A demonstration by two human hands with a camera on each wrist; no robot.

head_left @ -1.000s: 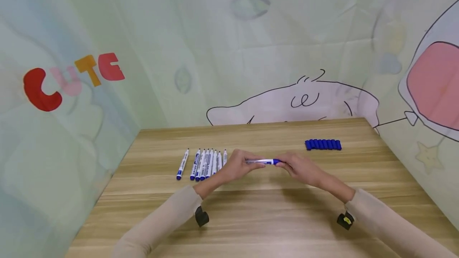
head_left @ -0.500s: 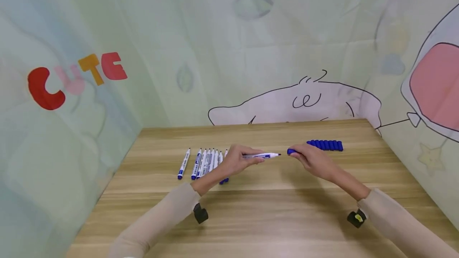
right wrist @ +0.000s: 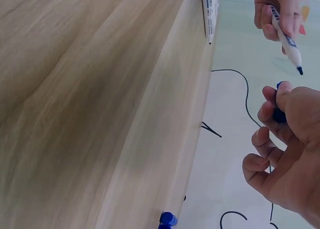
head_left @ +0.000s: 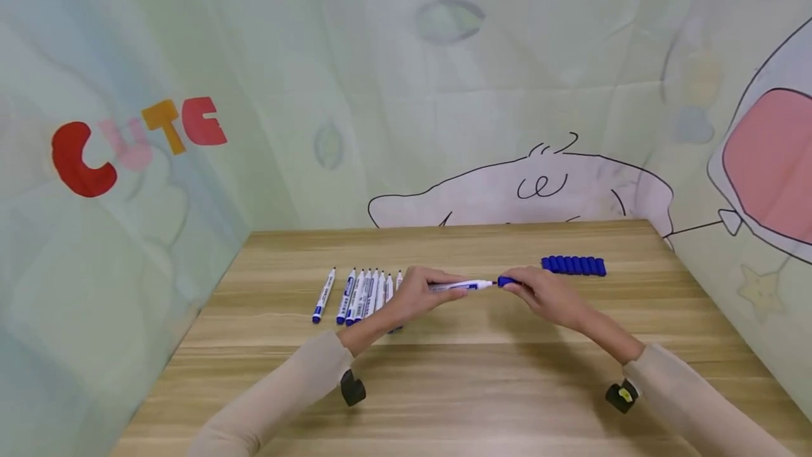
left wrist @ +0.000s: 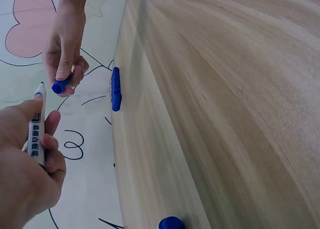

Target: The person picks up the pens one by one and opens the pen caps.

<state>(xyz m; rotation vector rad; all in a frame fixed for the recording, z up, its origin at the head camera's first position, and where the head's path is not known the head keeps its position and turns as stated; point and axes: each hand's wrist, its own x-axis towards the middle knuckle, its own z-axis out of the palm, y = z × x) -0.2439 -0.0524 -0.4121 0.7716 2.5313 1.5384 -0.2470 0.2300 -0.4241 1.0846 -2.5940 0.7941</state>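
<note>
Above the middle of the table, my left hand (head_left: pixel 415 296) grips a white marker (head_left: pixel 466 286) by its barrel, its bare dark tip pointing right. Facing that tip, my right hand (head_left: pixel 548 295) pinches a blue marker cap (head_left: pixel 506 281) between thumb and fingers. A small gap separates tip and cap; in the left wrist view the cap (left wrist: pixel 59 87) turns its hollow end toward the marker (left wrist: pixel 37 126). From the right wrist side, the marker (right wrist: pixel 287 39) shows its dark tip apart from the cap (right wrist: pixel 279 114), which my fingers partly cover.
Several uncapped white markers (head_left: pixel 363 295) lie side by side left of centre, some behind my left hand. One marker (head_left: pixel 324 295) lies apart at their left. A row of blue caps (head_left: pixel 574 265) lies at the back right of the wooden table (head_left: pixel 469 386).
A second ago the cap sat against the marker; my right hand then drew it off to the right. Since half a second ago it has come back left, closer to the tip.
</note>
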